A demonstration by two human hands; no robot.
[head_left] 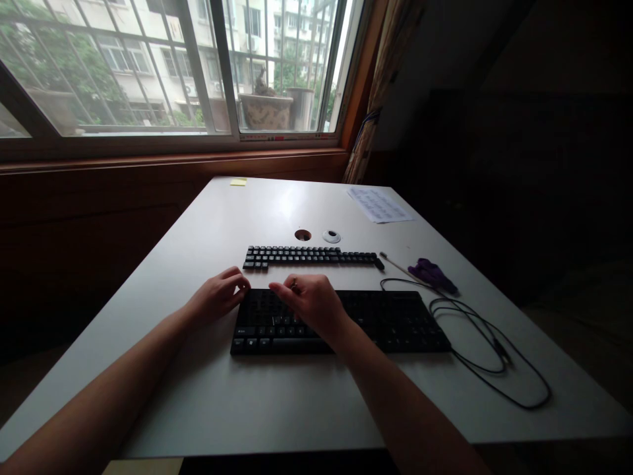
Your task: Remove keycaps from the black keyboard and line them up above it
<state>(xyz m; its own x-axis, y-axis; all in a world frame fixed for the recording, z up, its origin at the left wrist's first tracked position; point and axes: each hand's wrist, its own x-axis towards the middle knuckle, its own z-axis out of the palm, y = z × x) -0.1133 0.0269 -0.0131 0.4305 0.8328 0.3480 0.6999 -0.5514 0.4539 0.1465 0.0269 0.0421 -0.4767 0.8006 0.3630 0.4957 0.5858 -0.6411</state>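
Note:
A black keyboard [297, 345] lies flat on the white table, its upper rows bare of keycaps and some keys still seated in the lower rows. At its upper left corner, my left hand [221, 294] is closed, thumb and fingertips pinched at the edge. Over the left half of the keyboard is my right hand [316, 302], fingers curled in and thumb pointing left. A small shiny detail shows by its fingers; what it grips is hidden. Behind the keyboard, loose black keycaps [297, 254] are laid out in rows.
A coiled black cable [487, 323] lies to the right, near a purple cloth [432, 274] and a thin brush [398, 265]. Farther back are a round cable hole [303, 235], its white cover [331, 236], printed paper [378, 204] and a yellow note [238, 181].

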